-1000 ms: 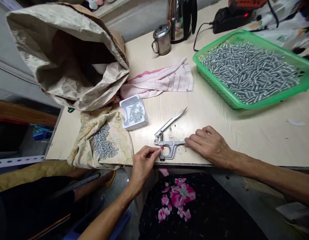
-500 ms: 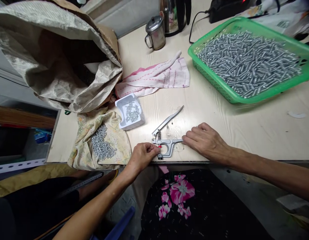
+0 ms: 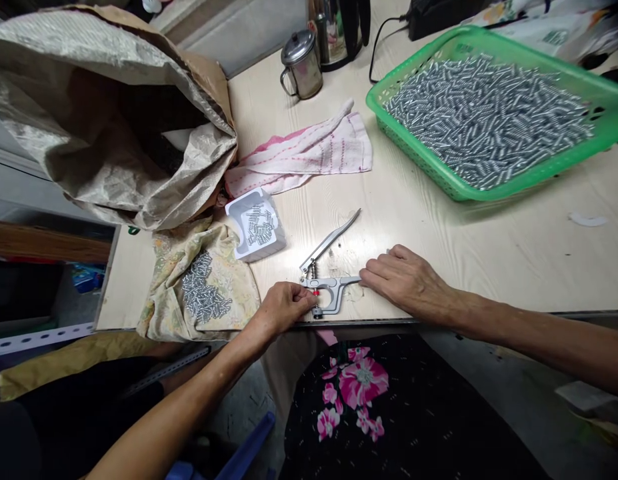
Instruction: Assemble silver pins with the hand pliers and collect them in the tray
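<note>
Grey snap-fastener pliers [image 3: 333, 291] lie at the table's front edge with one handle raised at a slant. My right hand [image 3: 406, 280] is curled on the end of the lower handle, fingers closed around it. At the jaw, beside the red part, my left hand [image 3: 287, 303] is closed in a pinch; whatever sits between its fingertips is too small and hidden to make out. To the left, a heap of small metal springs [image 3: 203, 290] rests on a flowered cloth [image 3: 239, 283]. A white plastic box [image 3: 243, 250] behind my left hand holds more small metal pieces.
A green basket [image 3: 451, 190] full of metal springs stands at the right. At the back are a pink-and-white towel [image 3: 333, 147], a lidded metal cup [image 3: 306, 73] and a kettle [image 3: 336, 33]. A large open sack [image 3: 209, 160] stands at the left. Another person's leg [image 3: 89, 387] shows below.
The whole view has shifted slightly, so things sit a little further left. Both hands keep their places on the pliers, and the raised handle stays up.
</note>
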`<state>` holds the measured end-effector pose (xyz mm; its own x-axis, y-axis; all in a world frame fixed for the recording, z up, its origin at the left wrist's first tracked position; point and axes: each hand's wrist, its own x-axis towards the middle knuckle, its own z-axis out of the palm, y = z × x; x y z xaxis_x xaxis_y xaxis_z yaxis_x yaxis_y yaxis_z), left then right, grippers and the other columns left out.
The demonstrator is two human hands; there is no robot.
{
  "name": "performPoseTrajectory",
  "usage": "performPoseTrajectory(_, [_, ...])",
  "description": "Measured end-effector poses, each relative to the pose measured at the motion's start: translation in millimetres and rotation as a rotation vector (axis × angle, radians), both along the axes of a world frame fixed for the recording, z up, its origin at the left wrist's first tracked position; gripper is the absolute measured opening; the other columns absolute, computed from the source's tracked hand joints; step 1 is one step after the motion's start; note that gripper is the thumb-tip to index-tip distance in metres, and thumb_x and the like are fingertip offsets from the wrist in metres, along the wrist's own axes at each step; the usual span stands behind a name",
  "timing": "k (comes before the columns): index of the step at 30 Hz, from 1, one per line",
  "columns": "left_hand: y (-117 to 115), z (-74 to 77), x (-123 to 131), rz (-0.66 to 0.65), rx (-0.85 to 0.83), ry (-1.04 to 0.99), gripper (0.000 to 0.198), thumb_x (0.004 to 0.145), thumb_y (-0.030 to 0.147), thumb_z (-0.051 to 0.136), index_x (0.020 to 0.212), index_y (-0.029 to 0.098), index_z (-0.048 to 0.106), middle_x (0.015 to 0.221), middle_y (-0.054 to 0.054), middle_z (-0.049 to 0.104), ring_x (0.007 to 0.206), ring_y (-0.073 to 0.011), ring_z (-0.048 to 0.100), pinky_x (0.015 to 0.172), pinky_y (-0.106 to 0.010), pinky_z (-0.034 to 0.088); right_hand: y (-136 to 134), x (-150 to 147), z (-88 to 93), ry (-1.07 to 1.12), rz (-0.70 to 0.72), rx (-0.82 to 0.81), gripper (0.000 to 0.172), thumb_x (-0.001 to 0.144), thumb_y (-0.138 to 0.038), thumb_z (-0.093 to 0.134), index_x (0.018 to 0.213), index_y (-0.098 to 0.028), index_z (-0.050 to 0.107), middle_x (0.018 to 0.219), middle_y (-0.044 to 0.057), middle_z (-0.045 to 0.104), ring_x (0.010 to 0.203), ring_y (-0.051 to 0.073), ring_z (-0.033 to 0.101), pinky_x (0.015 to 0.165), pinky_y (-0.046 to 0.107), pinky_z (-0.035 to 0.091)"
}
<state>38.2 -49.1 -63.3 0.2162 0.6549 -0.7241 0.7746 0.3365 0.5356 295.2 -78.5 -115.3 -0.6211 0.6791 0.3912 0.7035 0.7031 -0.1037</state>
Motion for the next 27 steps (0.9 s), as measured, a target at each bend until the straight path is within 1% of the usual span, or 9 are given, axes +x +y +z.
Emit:
performPoseTrajectory(4, [-3.3,0.8,4.0,0.026,-0.056,0.005,0.038,0.075,0.05,0.064,0.057,0.018,0.055,0.046,0.004,0.05,0.042,-0.0083,0.039,0.045,-0.021,0.027,-1.1,-0.5,-1.8,0.012,0.009,-0.016,0.023,0.094,-0.006,0.046,0.079,-0.019,0.057,0.073,0.0,0.056,0.069,0.016,0.042,0.07,0.032,0.027])
performPoseTrajectory(8, [-10.0,3.1,7.9,0.156,-0.095,0.018,0.029,0.076,0.044,0.066,0.071,0.016,0.064,0.044,0.005,0.05,0.039,-0.0081,0.039,0.042,-0.02,0.029,-1.6,0.2,2.1,-0.016,-0.007,-0.089,0.02,0.095,-0.008,0.047,0.082,-0.019,0.058,0.076,0.0,0.058,0.069,0.016,0.045,0.071,0.033,0.028])
performPoseTrajectory(11, [-16.0,3.4,9.0,0.228,-0.103,0.016,0.029,0.077,0.043,0.068,0.075,0.015,0.066,0.043,0.006,0.05,0.037,-0.0077,0.039,0.041,-0.02,0.03,3.4,4.6,10.9,-0.022,-0.034,-0.178,0.017,0.099,-0.029,0.05,0.091,-0.018,0.06,0.092,0.006,0.065,0.082,0.02,0.052,0.075,0.035,0.033])
performPoseTrajectory(13, [-19.7,2.6,8.6,0.258,-0.094,0.007,0.03,0.077,0.044,0.07,0.075,0.014,0.066,0.043,0.006,0.05,0.037,-0.0073,0.04,0.04,-0.019,0.031,11.0,8.5,16.1,-0.005,-0.043,-0.21,0.037,0.096,-0.051,0.053,0.109,-0.017,0.06,0.122,0.015,0.062,0.105,0.029,0.054,0.085,0.041,0.038])
performPoseTrajectory(15, [-22.6,1.3,7.8,0.281,-0.077,-0.009,0.031,0.076,0.044,0.072,0.075,0.014,0.066,0.045,0.006,0.05,0.038,-0.0072,0.041,0.04,-0.019,0.032,21.5,11.4,17.7,0.002,-0.032,-0.217,0.065,0.089,-0.065,0.055,0.13,-0.015,0.051,0.146,0.02,0.046,0.129,0.037,0.042,0.098,0.051,0.038])
performPoseTrajectory(17, [-24.5,-0.6,6.5,0.291,-0.059,-0.021,0.03,0.075,0.044,0.072,0.075,0.014,0.065,0.045,0.006,0.051,0.038,-0.0071,0.041,0.04,-0.019,0.032,33.4,12.0,15.5,-0.019,0.005,-0.218,0.083,0.084,-0.07,0.058,0.143,-0.014,0.04,0.154,0.022,0.036,0.14,0.04,0.03,0.105,0.056,0.033])
performPoseTrajectory(19, [-25.7,-2.7,5.3,0.287,-0.043,-0.021,0.029,0.076,0.042,0.071,0.075,0.014,0.066,0.044,0.006,0.051,0.038,-0.0073,0.041,0.039,-0.019,0.032,44.4,10.3,12.2,-0.06,0.053,-0.22,0.091,0.08,-0.071,0.063,0.146,-0.014,0.036,0.152,0.022,0.038,0.142,0.04,0.028,0.107,0.058,0.033])
performPoseTrajectory(22, [-26.9,-6.0,3.9,0.268,-0.029,-0.015,0.026,0.078,0.04,0.068,0.076,0.014,0.067,0.044,0.005,0.051,0.037,-0.0077,0.042,0.039,-0.019,0.031,55.9,4.9,12.1,-0.118,0.08,-0.227,0.092,0.074,-0.068,0.07,0.141,-0.012,0.041,0.141,0.021,0.051,0.131,0.04,0.041,0.102,0.055,0.037])
performPoseTrajectory(27, [-26.5,-9.5,3.7,0.267,-0.017,-0.016,0.022,0.082,0.035,0.065,0.076,0.014,0.067,0.044,0.006,0.051,0.037,-0.0078,0.041,0.039,-0.019,0.032,60.5,-3.0,24.8,-0.202,0.07,-0.214,0.075,0.069,-0.066,0.076,0.118,-0.013,0.055,0.109,0.014,0.063,0.1,0.032,0.053,0.085,0.045,0.042])
